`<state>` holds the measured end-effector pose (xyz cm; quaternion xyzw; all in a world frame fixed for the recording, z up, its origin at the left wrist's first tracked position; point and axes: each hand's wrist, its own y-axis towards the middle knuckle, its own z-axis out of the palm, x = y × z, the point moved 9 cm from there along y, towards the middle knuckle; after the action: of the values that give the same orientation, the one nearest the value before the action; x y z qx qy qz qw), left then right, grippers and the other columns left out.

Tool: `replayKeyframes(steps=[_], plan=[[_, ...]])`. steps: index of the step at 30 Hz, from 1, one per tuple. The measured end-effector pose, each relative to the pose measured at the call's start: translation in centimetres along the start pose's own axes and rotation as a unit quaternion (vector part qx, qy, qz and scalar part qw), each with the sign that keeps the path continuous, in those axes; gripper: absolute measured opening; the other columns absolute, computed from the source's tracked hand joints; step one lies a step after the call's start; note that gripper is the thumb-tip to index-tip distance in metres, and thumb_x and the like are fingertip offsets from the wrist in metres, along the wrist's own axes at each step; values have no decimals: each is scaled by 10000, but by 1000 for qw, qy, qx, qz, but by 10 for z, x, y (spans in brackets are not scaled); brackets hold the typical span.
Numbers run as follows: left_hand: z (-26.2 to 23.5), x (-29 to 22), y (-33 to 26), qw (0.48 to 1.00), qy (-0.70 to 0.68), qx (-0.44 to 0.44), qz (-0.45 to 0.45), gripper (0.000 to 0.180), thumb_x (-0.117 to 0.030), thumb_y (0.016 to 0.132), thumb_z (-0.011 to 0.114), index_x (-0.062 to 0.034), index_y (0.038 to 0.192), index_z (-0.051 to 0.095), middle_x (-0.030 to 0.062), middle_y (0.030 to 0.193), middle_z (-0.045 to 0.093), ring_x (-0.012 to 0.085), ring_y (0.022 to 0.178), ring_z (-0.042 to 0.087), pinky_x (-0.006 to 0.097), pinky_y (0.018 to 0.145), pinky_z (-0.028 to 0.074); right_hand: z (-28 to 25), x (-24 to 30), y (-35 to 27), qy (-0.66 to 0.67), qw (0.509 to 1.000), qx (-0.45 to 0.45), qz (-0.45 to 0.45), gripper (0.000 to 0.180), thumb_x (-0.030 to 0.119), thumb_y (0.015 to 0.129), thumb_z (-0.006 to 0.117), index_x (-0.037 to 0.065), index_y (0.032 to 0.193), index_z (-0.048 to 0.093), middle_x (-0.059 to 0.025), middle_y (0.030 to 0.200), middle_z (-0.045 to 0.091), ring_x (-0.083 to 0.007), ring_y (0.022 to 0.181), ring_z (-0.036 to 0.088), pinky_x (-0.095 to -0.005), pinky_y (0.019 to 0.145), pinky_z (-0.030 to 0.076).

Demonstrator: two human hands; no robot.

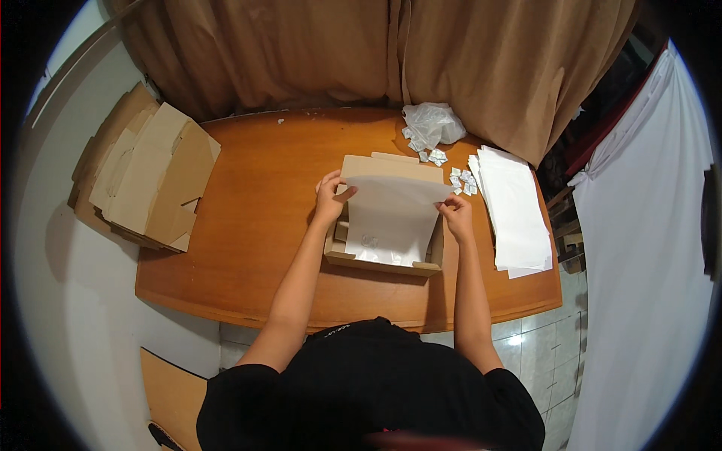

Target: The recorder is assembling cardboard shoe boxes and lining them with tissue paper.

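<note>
An open cardboard box (385, 264) sits on the table in front of me, its lid (391, 167) raised at the far side. A white paper sheet (392, 214) slants from the lid down into the box, its lower end lying inside. My right hand (456, 216) pinches the sheet's upper right corner. My left hand (329, 200) closes at the sheet's upper left edge, next to the lid, with the thumb toward the paper. The sheet covers most of the box's inside; a small round clear shape (369, 240) shows at its lower left.
Flattened cardboard boxes (154, 173) are stacked on the table's left end. At right lies a stack of white paper sheets (514, 210). Small white packets (462, 181) lie near a clear plastic bag (434, 125). Brown curtains (301, 52) hang behind the wooden table (256, 218).
</note>
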<state>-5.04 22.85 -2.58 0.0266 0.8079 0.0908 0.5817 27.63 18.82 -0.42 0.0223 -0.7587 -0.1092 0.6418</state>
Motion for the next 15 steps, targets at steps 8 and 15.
replayKeyframes(steps=[8, 15], plan=[[-6, -15, -9, 998, -3, -12, 60, 247, -273, 673, 760, -114, 840, 672, 76, 1244, 503, 302, 1185, 349, 425, 973, 312, -7, 1, -5, -157, 986, -49, -27, 70, 15, 683, 656, 10, 753, 649, -39, 714, 616, -139, 727, 541, -277, 687, 433], [-11, -32, -22, 993, 110, -29, 37, 171, -244, 718, 720, -207, 879, 678, 51, 1236, 513, 276, 1192, 344, 422, 975, 303, -13, -4, -14, -161, 981, -87, -62, 98, -29, 665, 608, 54, 651, 659, -57, 767, 599, -180, 724, 532, -285, 673, 432]])
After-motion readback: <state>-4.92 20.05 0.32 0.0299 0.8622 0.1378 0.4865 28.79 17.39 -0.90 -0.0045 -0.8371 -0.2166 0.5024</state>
